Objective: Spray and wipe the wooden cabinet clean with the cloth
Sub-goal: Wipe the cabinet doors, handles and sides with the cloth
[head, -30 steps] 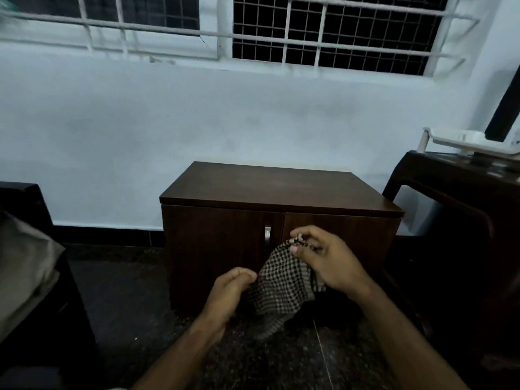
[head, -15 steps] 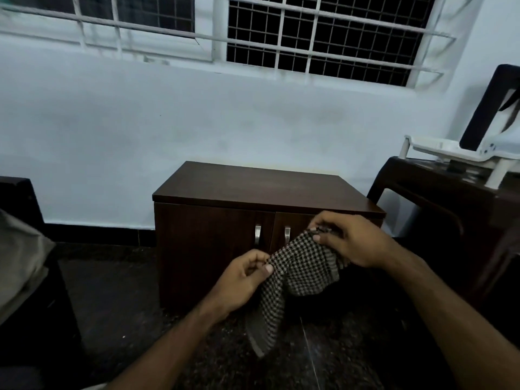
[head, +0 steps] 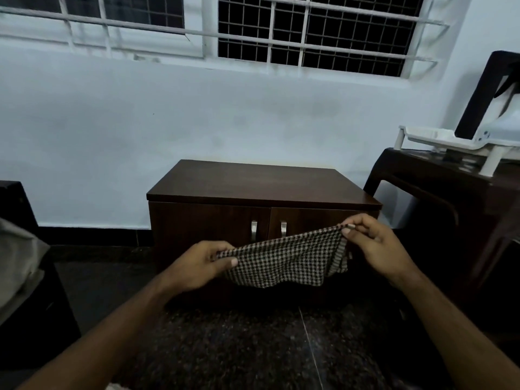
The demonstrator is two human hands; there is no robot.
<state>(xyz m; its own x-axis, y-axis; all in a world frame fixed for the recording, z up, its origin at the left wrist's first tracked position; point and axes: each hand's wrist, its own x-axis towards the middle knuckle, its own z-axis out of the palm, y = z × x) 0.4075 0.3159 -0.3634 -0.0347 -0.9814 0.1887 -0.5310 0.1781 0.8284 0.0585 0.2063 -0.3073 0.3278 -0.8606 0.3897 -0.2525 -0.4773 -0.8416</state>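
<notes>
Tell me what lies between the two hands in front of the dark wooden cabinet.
Head view: only the black-and-white checked cloth, stretched from left hand to right hand, each pinching a corner.

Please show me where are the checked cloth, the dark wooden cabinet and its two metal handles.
Checked black-and-white cloth (head: 284,263): head view, middle of the fabric.
Dark brown wooden cabinet (head: 253,182): head view, bare top.
Two silver metal handles (head: 254,230): head view, left handle.

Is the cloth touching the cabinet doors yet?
Cannot tell. In the head view the cloth, stretched between both hands, overlaps the cabinet front, so any gap or contact is hidden.
</notes>
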